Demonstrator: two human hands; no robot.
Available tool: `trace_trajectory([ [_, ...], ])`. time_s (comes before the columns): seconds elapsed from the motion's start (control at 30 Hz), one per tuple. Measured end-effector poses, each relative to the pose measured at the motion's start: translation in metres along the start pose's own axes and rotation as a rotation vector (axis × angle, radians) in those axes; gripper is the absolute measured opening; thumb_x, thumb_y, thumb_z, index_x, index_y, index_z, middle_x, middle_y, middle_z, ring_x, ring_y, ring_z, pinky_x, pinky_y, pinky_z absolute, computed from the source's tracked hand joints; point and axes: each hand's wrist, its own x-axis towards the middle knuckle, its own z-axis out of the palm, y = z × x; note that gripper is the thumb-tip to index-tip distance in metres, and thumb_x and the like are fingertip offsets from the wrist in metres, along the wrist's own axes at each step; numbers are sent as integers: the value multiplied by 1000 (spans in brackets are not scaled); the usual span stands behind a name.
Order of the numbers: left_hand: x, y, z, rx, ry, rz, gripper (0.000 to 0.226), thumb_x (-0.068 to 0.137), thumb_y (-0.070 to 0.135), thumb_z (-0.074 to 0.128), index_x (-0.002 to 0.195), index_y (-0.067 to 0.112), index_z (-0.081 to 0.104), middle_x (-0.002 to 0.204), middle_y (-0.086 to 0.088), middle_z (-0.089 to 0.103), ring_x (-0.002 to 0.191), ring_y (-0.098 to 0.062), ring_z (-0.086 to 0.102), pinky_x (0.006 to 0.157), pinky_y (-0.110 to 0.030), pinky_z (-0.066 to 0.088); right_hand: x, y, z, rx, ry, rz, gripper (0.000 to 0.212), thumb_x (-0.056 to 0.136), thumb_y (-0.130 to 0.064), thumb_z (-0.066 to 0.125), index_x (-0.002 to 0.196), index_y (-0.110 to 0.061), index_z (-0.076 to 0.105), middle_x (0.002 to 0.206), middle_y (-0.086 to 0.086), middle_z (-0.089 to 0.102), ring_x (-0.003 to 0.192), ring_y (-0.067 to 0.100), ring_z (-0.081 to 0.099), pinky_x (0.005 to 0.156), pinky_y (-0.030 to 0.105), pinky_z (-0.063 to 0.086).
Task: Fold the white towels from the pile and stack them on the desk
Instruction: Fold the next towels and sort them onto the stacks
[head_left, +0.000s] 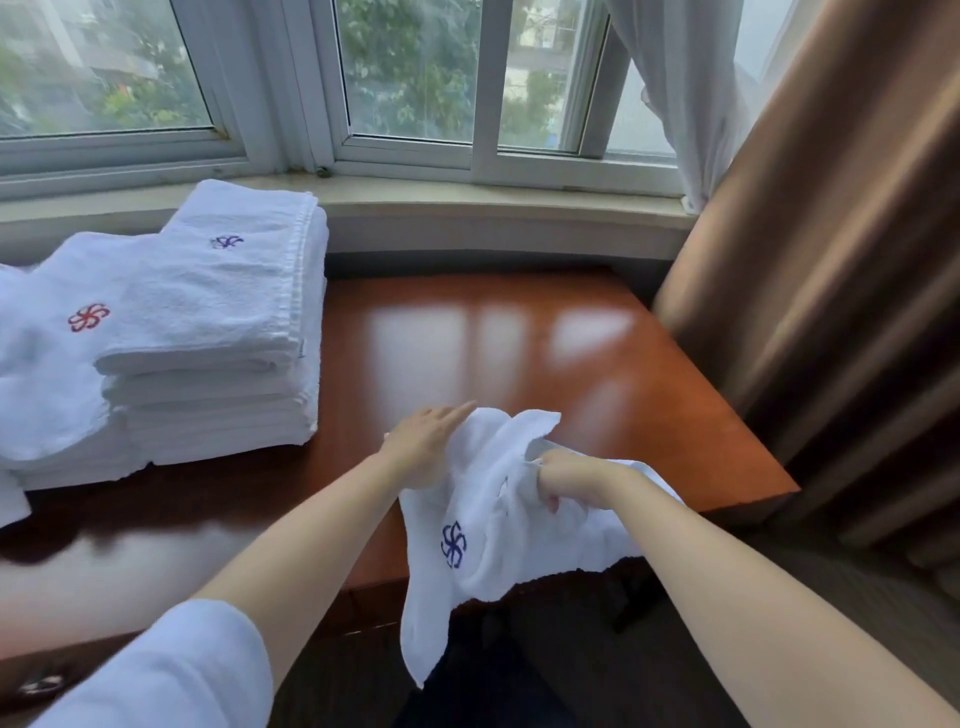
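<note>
Both hands worked a crumpled white towel at the near edge of the glossy wooden tabletop. Left hand lay with straight fingers on the cloth's left side; right hand gripped a bunched fold. Its long axis ran from the tabletop toward the person, the lower end hanging off the edge. Folded towels were stacked well to the left, nearer the left hand and partly cut off.
</note>
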Motion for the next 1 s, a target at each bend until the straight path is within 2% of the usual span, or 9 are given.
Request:
trace_trajectory([
  [0.13,15,0,-3,50,-81,-93,38,81,45,60,117,36,56,109,2,56,110,-23,53,83,-35,33,11,-3,-6,243,76,-24,19,82,8,48,80,-10,53,87,11,54,81,24,51,73,31,46],
  [0.23,23,-8,-1,-580,173,-326,27,77,40,64,68,19,50,69,3,51,72,-21,53,60,-29,35,30,-7,-19,979,458,-66,21,85,7,48,83,-13,55,88,10,57,78,24,54,70,32,49],
  [0.33,23,-25,2,-1037,417,-641,26,92,29,55,76,9,57,74,-6,56,74,-21,49,62,-31,36,49,-9,-29,1484,793,-139,33,86,0,54,111,-21,51,101,7,61,87,23,60,76,35,52],
  [0.43,15,-43,13,-921,336,-761,45,97,35,46,108,-6,59,112,-24,61,98,-40,58,81,-42,45,64,2,-12,1289,700,8,50,83,-5,62,128,-19,44,103,5,60,87,24,61,76,36,54],
  [0.53,12,-44,15,-807,352,-602,48,97,44,40,98,0,59,105,-19,62,106,-38,56,79,-40,41,72,6,7,951,568,38,15,85,-16,61,98,-20,54,91,5,55,73,18,52,62,26,41],
  [0.67,9,-41,21,-754,154,-513,61,85,53,59,133,17,50,131,0,54,122,-24,51,96,-34,40,81,6,26,45,531,-23,63,85,-45,58,141,-27,37,137,-3,37,127,24,34,100,36,36],
  [0.8,4,-43,23,-736,116,-562,21,76,34,64,79,22,47,81,4,55,71,-15,51,59,-29,37,71,10,36,-379,620,-121,50,86,-46,50,132,-29,44,130,-4,45,120,24,40,92,37,34],
  [0.9,2,-37,18,-764,179,-564,26,71,12,60,56,16,39,59,1,43,56,-17,40,50,-26,28,64,9,29,-498,675,-31,28,86,-39,42,102,-21,57,109,2,64,104,25,58,85,38,34],
  [1.0,-7,-19,7,-1030,165,-622,11,57,10,56,49,14,50,50,1,50,53,-18,48,49,-21,33,58,8,21,-397,566,134,45,89,-41,29,109,-20,63,115,3,65,108,23,57,82,37,31],
])
